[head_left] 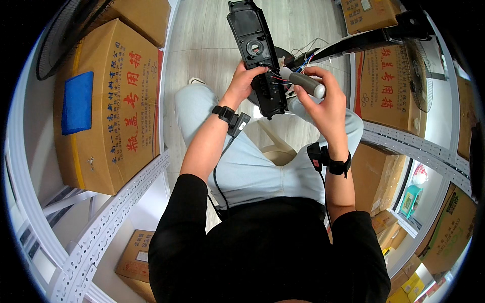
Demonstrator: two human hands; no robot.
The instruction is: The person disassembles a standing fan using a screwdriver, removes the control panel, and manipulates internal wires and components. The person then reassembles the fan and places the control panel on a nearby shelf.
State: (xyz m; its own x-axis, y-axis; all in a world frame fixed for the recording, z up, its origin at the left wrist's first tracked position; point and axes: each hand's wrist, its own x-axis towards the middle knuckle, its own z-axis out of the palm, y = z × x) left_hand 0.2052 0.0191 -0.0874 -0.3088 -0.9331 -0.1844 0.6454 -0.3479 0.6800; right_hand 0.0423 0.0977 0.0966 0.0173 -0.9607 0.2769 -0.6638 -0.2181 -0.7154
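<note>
Black housing [261, 56] is held above pale floor [199, 33], which runs between shelved cartons [108, 101]; a black bar [361, 46] crowds its right. Left hand [240, 86] clasps its edge; right hand [327, 100] grasps a grey-handled tool [310, 85] beside thin wires [306, 61].

head cam (L) | fisheye | faces dn over torso [273, 242] to hands [327, 101] | close rng
</note>
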